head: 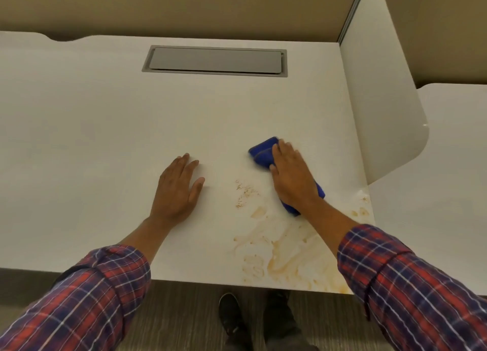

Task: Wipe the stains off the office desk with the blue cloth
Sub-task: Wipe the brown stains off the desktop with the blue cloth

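Pressure is the risk: my right hand (pixel 292 176) lies flat on the folded blue cloth (pixel 263 151), pinning it to the office desk (pixel 105 129) just beyond the stains (pixel 276 248), while my left hand (pixel 176 189) rests open and empty on bare desktop. A light or dry pass would, I judge, only smear the orange film toward the near edge and leave the brown specks (pixel 243 193) scattered.

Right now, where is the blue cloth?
In the head view, the folded blue cloth lies on the white desk, right of centre, pressed under the right hand, just beyond the orange-brown stains.
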Available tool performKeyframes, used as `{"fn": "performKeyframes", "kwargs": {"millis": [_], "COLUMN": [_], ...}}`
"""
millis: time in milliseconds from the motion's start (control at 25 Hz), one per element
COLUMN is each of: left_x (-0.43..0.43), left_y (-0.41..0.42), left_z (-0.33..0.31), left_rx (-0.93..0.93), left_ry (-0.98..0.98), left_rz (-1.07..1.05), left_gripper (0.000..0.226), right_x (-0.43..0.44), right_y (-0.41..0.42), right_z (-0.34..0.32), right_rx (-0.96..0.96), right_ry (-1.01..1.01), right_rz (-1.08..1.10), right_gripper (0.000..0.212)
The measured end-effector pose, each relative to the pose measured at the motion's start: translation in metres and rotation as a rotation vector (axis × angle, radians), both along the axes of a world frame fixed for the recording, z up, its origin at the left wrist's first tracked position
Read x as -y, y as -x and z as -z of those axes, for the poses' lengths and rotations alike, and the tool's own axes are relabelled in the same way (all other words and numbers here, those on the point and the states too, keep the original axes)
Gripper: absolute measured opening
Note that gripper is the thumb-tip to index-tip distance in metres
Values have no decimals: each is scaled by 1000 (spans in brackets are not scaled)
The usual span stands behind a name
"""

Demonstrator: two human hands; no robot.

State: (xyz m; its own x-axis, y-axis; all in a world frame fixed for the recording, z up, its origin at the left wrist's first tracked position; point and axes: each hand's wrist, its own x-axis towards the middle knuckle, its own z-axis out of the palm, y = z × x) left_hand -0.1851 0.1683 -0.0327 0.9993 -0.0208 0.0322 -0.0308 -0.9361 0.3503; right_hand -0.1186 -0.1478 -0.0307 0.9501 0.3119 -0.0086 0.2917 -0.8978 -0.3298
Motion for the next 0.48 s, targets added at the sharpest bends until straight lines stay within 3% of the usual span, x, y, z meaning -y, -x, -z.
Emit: {"fn": "performKeyframes", "kwargs": {"millis": [120,480], "left_x": [-13,-12], "left_y": [23,26], "left_z": [5,10], "left_rx": [15,37], "left_ry": [-74,-94], "left_rz": [-42,-67], "left_gripper": [60,60], "right_x": [-13,-56], "right_y": [-12,31], "right_z": [2,-1], "right_rx": [-36,-49], "right_ry": [43,-10], "right_rz": [95,-316], "right_gripper": [57,60]}}
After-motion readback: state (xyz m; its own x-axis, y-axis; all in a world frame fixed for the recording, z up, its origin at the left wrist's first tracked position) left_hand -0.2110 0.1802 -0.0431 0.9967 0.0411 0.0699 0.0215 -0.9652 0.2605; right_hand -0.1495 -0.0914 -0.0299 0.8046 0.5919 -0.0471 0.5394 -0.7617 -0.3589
